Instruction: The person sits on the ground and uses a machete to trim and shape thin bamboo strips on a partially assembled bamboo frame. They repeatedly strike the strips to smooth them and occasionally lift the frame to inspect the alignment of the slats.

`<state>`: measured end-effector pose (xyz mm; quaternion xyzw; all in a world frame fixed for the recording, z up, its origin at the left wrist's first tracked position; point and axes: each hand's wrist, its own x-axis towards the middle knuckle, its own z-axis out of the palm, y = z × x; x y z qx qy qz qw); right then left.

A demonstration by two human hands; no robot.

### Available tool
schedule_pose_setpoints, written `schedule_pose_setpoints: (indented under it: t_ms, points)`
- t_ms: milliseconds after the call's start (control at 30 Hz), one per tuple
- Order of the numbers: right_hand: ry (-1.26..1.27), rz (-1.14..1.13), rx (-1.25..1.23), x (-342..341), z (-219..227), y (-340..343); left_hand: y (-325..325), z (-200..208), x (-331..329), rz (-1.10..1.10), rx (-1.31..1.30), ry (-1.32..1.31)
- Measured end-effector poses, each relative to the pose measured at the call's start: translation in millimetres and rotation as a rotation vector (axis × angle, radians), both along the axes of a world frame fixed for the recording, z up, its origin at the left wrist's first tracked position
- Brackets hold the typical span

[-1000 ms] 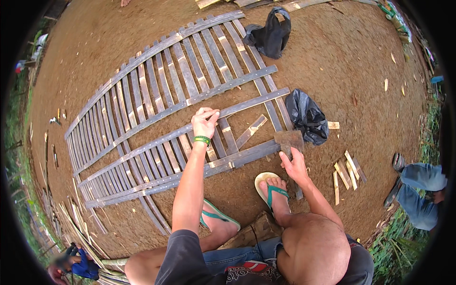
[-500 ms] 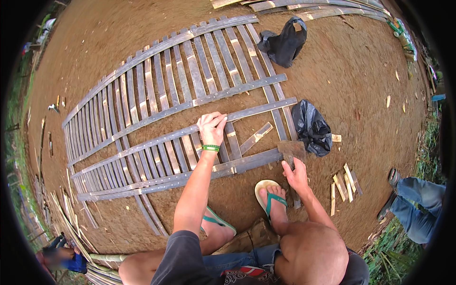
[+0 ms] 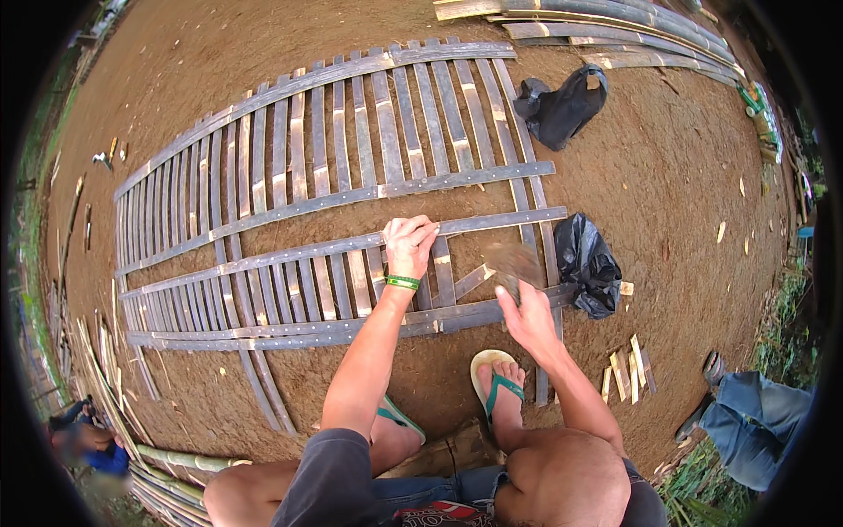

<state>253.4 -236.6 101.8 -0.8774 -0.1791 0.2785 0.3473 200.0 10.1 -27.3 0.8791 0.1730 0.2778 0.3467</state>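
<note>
My left hand point(image 3: 409, 246) rests on a long dark bamboo strip point(image 3: 307, 253), its thumb and fingers pinched together. Whatever they hold, if anything, is too small to make out. To its right, my right hand point(image 3: 527, 314) grips a cleaver-like tool point(image 3: 513, 262) with a broad flat blade, smeared by motion and apart from the strip. Beneath both hands lies the near bamboo slat panel point(image 3: 290, 294), its upright slats set between two long rails dotted with small bright nail heads. A loose short slat point(image 3: 475, 281) lies slanted inside the panel, partly behind the tool.
A second slat panel point(image 3: 342, 132) lies beyond. Black plastic bags point(image 3: 590, 263) point(image 3: 566, 110) sit on the right. Cut bamboo pieces point(image 3: 629, 371) lie near my right foot; split bamboo point(image 3: 615, 18) is piled at the far right. Another person's jeans point(image 3: 755, 422) show at the right edge.
My right hand has lifted the tool and swung it left, toward my left hand. The left hand stays on the strip in its pinch. The whole view has shifted slightly.
</note>
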Motion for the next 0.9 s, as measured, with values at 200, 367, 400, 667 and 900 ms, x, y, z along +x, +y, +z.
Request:
schedule_pose_setpoints:
  t_ms: [200,367,400,667,900]
  points:
    - [-0.069,0.191,-0.024,28.8,-2.0,67.7,-1.3,2.7,0.4,0.014,-0.003,-0.022]
    - [-0.199,0.188,0.081,16.5,-20.3,80.7,-1.3,5.1,0.7,0.015,0.007,0.003]
    - [-0.185,0.204,0.033,15.5,-29.5,78.6,-2.0,4.0,1.5,0.019,0.006,-0.011]
    - [-0.167,0.166,0.102,13.7,-12.8,88.4,0.4,0.1,-1.4,0.021,-0.002,0.021]
    - [-0.165,0.228,0.031,21.1,-29.1,93.7,0.8,-2.1,-1.5,0.043,-0.020,0.010]
